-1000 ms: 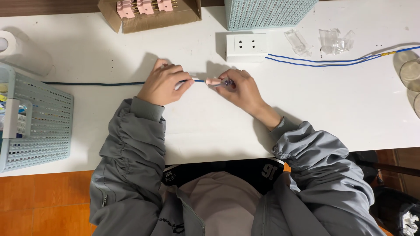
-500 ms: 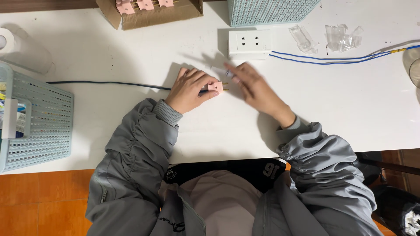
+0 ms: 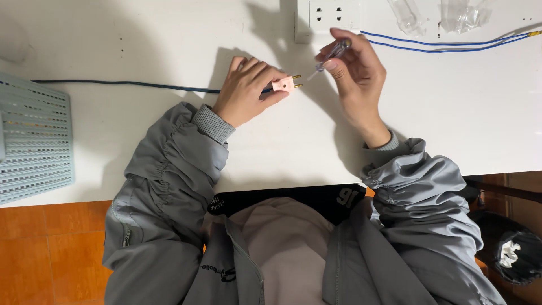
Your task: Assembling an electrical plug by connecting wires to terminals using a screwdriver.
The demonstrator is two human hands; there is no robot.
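Person is working on a pink plug with a small screwdriver.
Left hand is gripping the plug on the table, its 2 pins pointing toward the right hand, which is pinching the screwdriver just beyond them; next, seemingly, its tip needs aligning with the plug's screw.

Left hand curled shut, resting low w/ grey sleeve bent. Right hand lifted, fingers pinched together.
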